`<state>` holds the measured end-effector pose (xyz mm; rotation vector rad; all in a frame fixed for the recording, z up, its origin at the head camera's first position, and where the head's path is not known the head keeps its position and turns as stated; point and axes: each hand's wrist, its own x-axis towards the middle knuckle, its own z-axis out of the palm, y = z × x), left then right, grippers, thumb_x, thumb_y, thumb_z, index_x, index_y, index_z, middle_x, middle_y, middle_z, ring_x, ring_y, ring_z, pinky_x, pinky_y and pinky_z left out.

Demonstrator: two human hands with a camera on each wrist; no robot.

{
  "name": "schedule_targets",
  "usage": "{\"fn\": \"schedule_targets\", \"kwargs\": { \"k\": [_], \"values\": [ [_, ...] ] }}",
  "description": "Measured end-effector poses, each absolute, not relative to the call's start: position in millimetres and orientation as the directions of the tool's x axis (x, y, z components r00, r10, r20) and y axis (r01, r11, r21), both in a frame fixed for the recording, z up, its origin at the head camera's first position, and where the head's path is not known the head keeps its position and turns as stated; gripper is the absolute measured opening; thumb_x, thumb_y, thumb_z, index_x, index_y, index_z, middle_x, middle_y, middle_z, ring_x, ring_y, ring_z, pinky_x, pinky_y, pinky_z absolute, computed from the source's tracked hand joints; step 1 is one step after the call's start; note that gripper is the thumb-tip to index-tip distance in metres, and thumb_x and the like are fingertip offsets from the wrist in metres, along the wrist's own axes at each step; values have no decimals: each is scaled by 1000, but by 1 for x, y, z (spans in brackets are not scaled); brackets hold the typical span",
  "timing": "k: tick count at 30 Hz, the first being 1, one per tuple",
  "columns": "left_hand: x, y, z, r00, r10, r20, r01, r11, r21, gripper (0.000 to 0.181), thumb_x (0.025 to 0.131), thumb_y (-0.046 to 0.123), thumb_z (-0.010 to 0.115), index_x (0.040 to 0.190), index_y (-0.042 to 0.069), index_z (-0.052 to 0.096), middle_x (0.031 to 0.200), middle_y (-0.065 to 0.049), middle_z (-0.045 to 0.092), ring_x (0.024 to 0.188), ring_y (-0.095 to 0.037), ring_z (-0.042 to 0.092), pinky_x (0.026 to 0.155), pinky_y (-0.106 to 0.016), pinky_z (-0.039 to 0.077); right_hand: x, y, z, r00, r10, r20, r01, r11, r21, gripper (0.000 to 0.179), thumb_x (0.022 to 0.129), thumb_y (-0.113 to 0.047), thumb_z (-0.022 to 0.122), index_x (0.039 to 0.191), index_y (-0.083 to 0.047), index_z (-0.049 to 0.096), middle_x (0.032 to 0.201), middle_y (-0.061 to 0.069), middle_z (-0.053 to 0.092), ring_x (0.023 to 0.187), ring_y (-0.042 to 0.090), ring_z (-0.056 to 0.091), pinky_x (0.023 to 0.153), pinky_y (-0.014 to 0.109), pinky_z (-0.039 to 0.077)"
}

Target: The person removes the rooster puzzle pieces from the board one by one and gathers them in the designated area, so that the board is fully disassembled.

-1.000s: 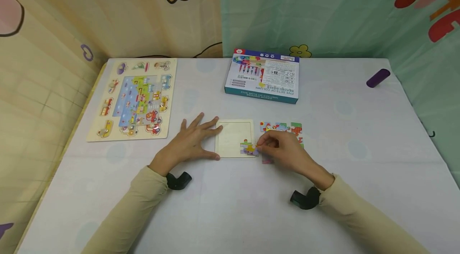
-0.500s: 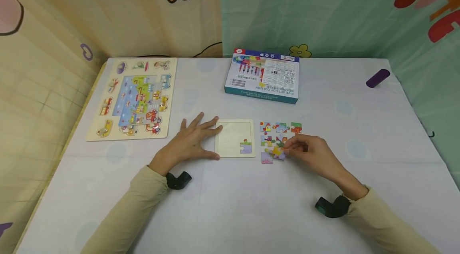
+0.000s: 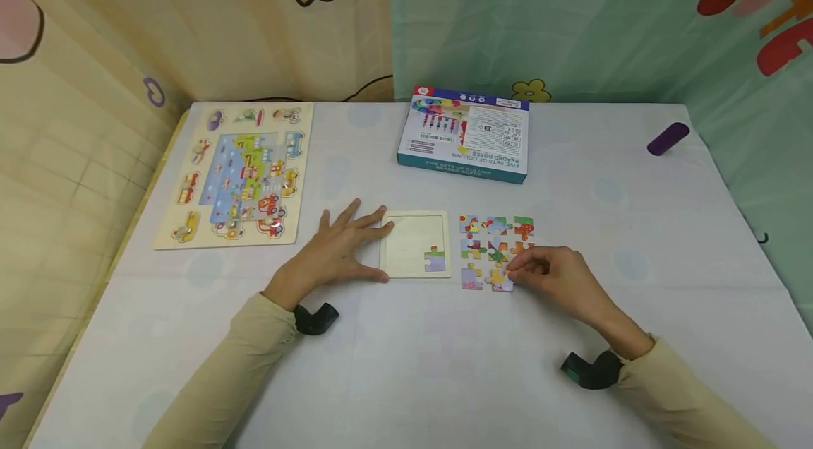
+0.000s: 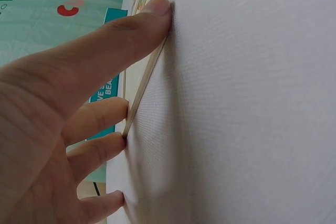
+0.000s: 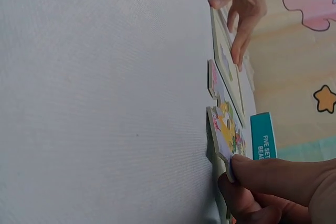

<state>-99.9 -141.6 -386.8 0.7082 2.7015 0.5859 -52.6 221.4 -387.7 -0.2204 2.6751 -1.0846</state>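
Observation:
My left hand (image 3: 333, 250) rests with fingers spread along the left edge of a small wooden puzzle tray (image 3: 403, 244), thumb at its lower corner. One purple and green jigsaw piece (image 3: 435, 263) lies in the tray's lower right. To the right of the tray, my right hand (image 3: 559, 281) pinches a yellow and purple jigsaw piece (image 3: 500, 281) between thumb and fingers. In the right wrist view that held piece (image 5: 221, 136) is tilted, close over the white cloth. Several loose pieces (image 3: 471, 249) lie in rows around it, the rightmost ones partly behind my fingers.
A large wooden vehicle puzzle board (image 3: 303, 174) lies at the back left. Behind the tray stands a flat beaded-toy box (image 3: 466, 170). A dark purple cylinder (image 3: 668, 138) lies near the far right corner, and curtains (image 3: 540, 18) hang along the back edge.
My right hand has carried the yellow and purple piece from the tray's right edge rightward, then lowered it at the bottom row of loose pieces. My left hand stays in place.

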Motion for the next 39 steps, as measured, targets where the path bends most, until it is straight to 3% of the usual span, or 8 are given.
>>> {"fn": "schedule_targets", "kwargs": {
  "k": [7, 39],
  "values": [
    [-100, -141, -387, -839, 517, -169, 403, 799, 446, 90, 67, 50, 87, 144, 18, 52, 159, -2, 30, 149, -38, 6, 107, -75, 4, -51, 218, -388, -971, -188, -147, -40, 735, -677, 6, 82, -11, 79, 88, -14, 78, 80, -5, 71, 68, 12, 56, 59, 22, 42],
    [-101, -141, -387, -839, 512, -185, 390, 803, 451, 92, 67, 51, 87, 145, 19, 50, 160, -1, 28, 150, -37, 3, 107, -75, 1, -54, 212, -391, -979, -190, -75, -82, 703, -706, 11, 83, -15, 79, 92, -12, 77, 79, -4, 68, 69, 14, 55, 59, 22, 44]
  ]
}}
